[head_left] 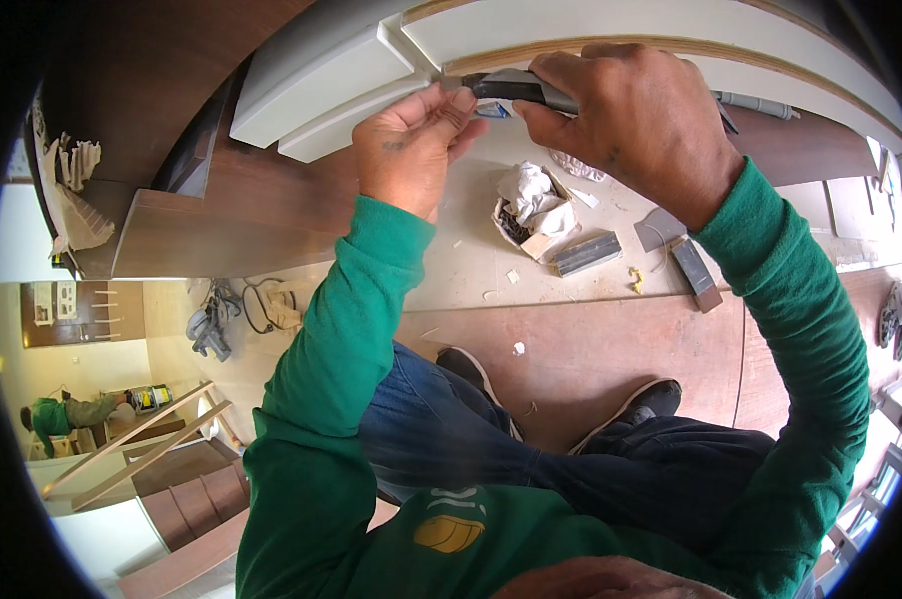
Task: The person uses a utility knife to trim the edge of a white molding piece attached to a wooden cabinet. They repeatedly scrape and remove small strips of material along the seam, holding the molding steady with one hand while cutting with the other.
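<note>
At the edge of the white panels (336, 90), both hands are raised close together. My right hand (636, 120) is closed round a black-and-grey hand tool (506, 90), which lies roughly level and points left. The exact kind of tool does not show, since the fingers cover much of it. Beside its left end, the thumb and fingers of my left hand (403, 150) are pinched together against the panel edge. Whatever is between them is hidden. A small blue-and-white piece (491, 110) shows just below the tool.
Below stand an open carton (516, 225) with crumpled white material and two dark blocks (588, 255) (695, 275). A brown wooden panel (241, 220) flanks my left arm. Power tools (210, 324) lie on the floor at left. Another person (62, 419) bends over beyond leaning boards (132, 449).
</note>
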